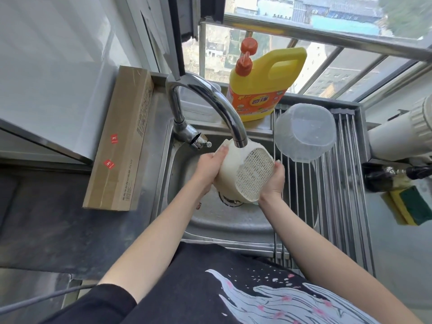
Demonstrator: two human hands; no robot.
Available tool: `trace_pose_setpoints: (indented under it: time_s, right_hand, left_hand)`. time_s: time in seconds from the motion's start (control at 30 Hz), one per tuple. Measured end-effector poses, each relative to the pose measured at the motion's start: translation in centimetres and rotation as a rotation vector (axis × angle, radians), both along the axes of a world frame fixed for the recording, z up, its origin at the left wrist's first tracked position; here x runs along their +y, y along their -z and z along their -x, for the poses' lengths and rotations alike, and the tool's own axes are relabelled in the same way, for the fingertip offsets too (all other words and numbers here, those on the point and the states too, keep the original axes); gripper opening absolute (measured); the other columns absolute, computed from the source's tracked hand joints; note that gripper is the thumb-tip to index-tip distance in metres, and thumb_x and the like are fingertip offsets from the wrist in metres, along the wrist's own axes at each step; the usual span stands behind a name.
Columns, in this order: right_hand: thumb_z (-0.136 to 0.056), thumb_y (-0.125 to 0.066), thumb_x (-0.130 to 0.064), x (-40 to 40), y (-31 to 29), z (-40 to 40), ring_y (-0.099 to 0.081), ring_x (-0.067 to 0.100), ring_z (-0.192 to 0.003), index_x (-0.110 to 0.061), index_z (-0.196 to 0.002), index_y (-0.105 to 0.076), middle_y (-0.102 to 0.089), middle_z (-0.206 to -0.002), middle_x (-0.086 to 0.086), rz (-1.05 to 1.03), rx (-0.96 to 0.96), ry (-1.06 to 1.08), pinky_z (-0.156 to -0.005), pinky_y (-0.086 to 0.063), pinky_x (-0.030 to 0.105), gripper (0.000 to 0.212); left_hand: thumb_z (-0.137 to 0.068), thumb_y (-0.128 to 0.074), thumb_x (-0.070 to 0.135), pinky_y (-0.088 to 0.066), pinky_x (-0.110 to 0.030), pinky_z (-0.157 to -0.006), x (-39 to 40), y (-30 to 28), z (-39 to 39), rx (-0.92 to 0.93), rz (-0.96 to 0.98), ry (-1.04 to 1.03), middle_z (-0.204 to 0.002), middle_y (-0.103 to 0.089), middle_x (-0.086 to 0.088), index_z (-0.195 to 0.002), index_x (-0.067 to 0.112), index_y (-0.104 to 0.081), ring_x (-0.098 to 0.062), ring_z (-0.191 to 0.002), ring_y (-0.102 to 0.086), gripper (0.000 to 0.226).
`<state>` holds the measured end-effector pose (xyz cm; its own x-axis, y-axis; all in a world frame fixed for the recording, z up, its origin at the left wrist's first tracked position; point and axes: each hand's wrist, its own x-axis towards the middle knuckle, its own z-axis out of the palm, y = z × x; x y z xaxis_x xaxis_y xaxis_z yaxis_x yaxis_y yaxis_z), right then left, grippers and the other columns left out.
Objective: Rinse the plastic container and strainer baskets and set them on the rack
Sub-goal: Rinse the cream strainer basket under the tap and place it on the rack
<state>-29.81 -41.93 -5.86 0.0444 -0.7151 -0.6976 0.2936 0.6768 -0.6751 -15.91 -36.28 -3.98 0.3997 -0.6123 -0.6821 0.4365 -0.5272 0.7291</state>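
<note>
You hold the strainer basket (245,169) under the faucet (210,101), over the sink (224,220).

Your left hand (210,169) curls round the basket's solid side, and your right hand (274,181) cups its rim beside the perforated bottom, which is tilted toward you. The plastic container (305,132) lies mouth down on the rack (339,195) near the rack's far edge, beside the yellow detergent bottle (264,85) at the sink's back edge.

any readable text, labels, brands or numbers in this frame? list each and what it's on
Yellow detergent jug, orange label: large yellow characters and smaller lines beneath, too blurred to quote.
Cardboard box, long side: columns of small dark print, too small to read.
Cardboard box, two red stickers: a white mark on each, no legible words.
Nothing else bears text.
</note>
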Motion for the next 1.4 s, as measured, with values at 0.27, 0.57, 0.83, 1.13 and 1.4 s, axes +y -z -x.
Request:
trace_pose_setpoints:
  time_s: [0.27, 0.57, 0.83, 1.13, 1.4]
  right_hand:
    - [-0.091, -0.057, -0.020, 0.8, -0.4, -0.4, -0.066, 0.022, -0.097, -0.020, -0.105, -0.068, -0.069, -0.109, 0.006, 0.027, 0.231, -0.353, -0.082, -0.054, 0.035, 0.017]
    - [-0.088, -0.046, -0.018, -2.3, 6.3, -2.4, -0.067, 0.033, -0.097, -0.004, -0.109, -0.067, -0.072, -0.101, 0.012, -0.402, 0.129, -0.032, -0.091, -0.050, 0.054, 0.033]
    - [-0.089, -0.051, -0.028, 1.4, -1.5, -2.2, -0.060, 0.024, -0.093, -0.017, -0.107, -0.067, -0.065, -0.100, 0.001, -0.037, 0.344, -0.307, -0.070, -0.046, 0.030, 0.026]
    - [-0.100, -0.035, -0.031, 2.2, -1.2, -1.3, -0.060, 0.017, -0.080, -0.018, -0.108, -0.065, -0.066, -0.100, 0.004, -0.139, 0.239, -0.253, -0.063, -0.050, 0.029, 0.034]
    - [-0.100, -0.033, -0.037, 1.0, -3.5, -5.6, -0.042, 0.023, -0.132, -0.012, -0.139, -0.047, -0.047, -0.143, 0.007, 0.374, 0.568, -0.899, -0.104, -0.030, 0.030, 0.048]
  left_hand:
    - [-0.095, -0.041, 0.046, -0.041, -0.041, -0.102, 1.3, -0.9, -0.4, 0.710, 0.181, 0.033, -0.111, -0.066, -0.015, -0.112, 0.008, -0.066, -0.029, -0.103, -0.061, 0.048]
    - [-0.096, -0.044, 0.015, -0.057, -0.030, -0.080, 3.2, -0.6, 0.2, 0.601, 0.279, 0.140, -0.105, -0.072, -0.006, -0.115, 0.008, -0.060, -0.019, -0.098, -0.067, 0.026]
    - [-0.099, -0.047, 0.025, -0.057, -0.036, -0.074, 1.2, -1.1, 0.7, 0.580, 0.189, -0.229, -0.087, -0.074, -0.007, -0.105, 0.008, -0.059, -0.019, -0.088, -0.065, 0.022]
    - [-0.095, -0.054, 0.032, -0.053, -0.032, -0.039, 3.1, -0.8, -0.4, 0.708, 0.007, -0.641, -0.050, -0.068, -0.007, -0.079, 0.010, -0.060, -0.018, -0.042, -0.066, 0.028]
    - [-0.091, -0.054, 0.044, -0.048, -0.039, -0.032, 6.2, 2.4, -1.0, 0.834, -0.118, -0.782, -0.112, -0.071, 0.004, -0.111, 0.025, -0.063, -0.015, -0.104, -0.066, 0.030]
